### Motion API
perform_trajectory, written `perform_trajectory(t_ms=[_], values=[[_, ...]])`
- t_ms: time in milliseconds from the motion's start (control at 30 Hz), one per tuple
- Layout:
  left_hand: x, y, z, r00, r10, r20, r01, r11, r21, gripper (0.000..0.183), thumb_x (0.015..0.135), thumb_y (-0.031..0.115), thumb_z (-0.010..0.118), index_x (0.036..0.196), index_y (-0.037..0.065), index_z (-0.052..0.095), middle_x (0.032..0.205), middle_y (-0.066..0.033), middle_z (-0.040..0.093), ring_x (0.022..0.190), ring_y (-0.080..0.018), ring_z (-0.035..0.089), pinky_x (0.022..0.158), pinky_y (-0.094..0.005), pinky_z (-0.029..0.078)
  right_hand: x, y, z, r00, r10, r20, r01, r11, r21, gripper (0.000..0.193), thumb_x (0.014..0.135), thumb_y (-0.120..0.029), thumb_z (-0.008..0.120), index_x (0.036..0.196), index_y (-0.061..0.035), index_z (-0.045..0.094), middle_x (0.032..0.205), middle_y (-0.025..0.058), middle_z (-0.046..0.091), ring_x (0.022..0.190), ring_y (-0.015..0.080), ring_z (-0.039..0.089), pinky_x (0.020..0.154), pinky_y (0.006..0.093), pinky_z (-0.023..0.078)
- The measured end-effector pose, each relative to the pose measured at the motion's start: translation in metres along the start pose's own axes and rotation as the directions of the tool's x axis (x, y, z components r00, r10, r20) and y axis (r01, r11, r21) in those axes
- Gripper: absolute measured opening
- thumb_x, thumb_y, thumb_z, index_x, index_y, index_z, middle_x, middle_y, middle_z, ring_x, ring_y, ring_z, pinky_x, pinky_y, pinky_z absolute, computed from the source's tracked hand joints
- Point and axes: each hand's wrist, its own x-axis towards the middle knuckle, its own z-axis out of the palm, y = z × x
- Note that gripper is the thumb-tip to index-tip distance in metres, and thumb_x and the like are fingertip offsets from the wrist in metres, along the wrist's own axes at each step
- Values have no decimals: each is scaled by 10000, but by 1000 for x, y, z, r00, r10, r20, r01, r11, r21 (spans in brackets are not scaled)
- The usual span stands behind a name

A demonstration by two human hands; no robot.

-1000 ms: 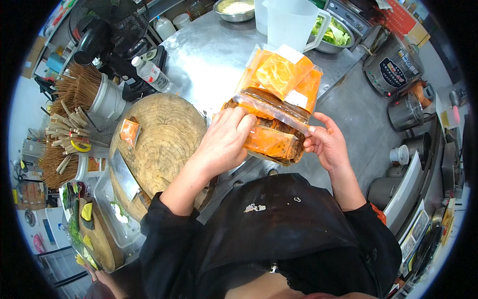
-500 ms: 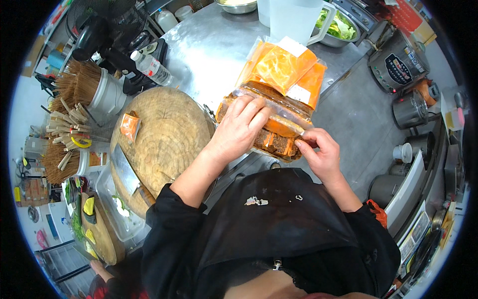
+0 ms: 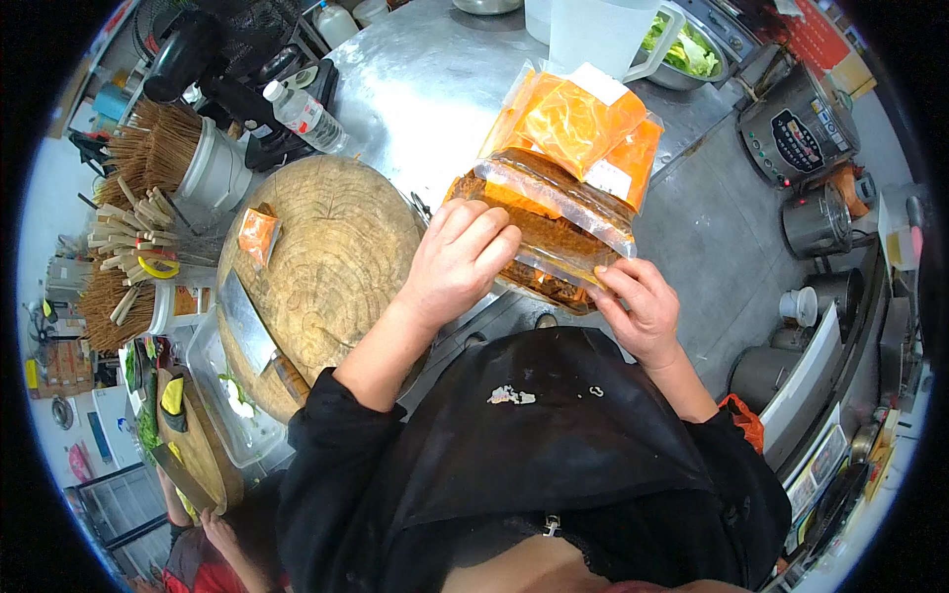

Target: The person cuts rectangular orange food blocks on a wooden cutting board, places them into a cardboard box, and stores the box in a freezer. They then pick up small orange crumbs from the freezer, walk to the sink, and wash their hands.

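one dark apron: nearest of all, pale flaked patches across its front.
left hand: fingers curled down together on the left end of the clear bag, closed on its plastic as far as shows; the fingertips are partly hidden.
right hand: thumb and fingers pinched on the bag's near edge, toward its right end.
bag: between the two hands, at the near edge of the metal table, a transparent strip running across it.
brown contents: dark and glossy, inside the bag.
bag's progress: i judge the handling to be midway; both hands have hold of the plastic, while the contents are yet to come out or be closed away. whether the mouth is fully open, i cannot tell.
orange packets: overlapping just beyond the bag, apparently unopened, neither hand on them.
wooden block: left of the bag, bearing a cleaver and one small packet.
bottle: upright-looking beyond the block.
pitcher: behind the packets, beside a steel bowl of greens.
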Motion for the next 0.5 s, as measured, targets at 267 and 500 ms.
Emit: perform_trajectory(t_ms=[267,500], values=[[-13,0,-5,985,-123,118,148,961,-233,416,649,69,650,1048,29,541,1137,-148,497,1116,-332,453,963,-434,371,-10,-4,-4,999,26,24,-28,998,50,248,680,5,709,921,-25,655,876,98,609,685,205,618,610,280,506],[-18,9,10,927,-374,40,361,856,-371,591,721,126,678,1247,18,430,1306,-233,371,1220,-414,365,1014,-464,324,-12,-4,2,990,133,51,-138,986,99,195,714,-18,726,894,2,653,858,109,627,691,173,619,613,272,509]])
